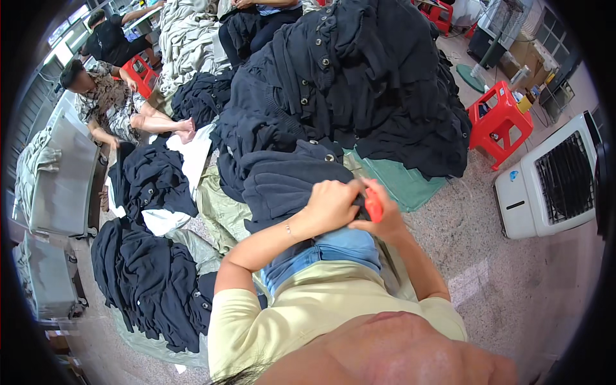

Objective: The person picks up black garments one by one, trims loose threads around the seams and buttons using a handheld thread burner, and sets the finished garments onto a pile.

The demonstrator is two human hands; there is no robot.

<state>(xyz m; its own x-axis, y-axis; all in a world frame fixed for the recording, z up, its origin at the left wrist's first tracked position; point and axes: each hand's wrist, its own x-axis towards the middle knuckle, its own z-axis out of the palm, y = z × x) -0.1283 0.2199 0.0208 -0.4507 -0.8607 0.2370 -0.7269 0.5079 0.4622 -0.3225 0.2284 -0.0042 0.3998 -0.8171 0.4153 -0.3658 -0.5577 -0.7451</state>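
A dark navy knit cardigan (285, 179) with buttons lies across my lap, over blue jeans. My left hand (332, 204) rests on its right part with curled fingers. They appear closed on the cloth, though the fingertips are partly hidden. Close beside it, my right hand (387, 217) is wrapped round a red-handled tool (373, 205). The tool's working end is hidden where the two hands meet, so its exact kind does not show. Just beyond the cardigan rises a big heap of similar dark cardigans (378, 83), several with buttons showing.
More dark garments (151, 282) lie on sheeting at the left. A person (106, 96) sits on the floor at the far left, handling dark clothing. Red stools (502, 125), a white air cooler (545, 179) and grey wheeled bins (61, 173) stand around. Green sheeting (401, 183) lies under the heap.
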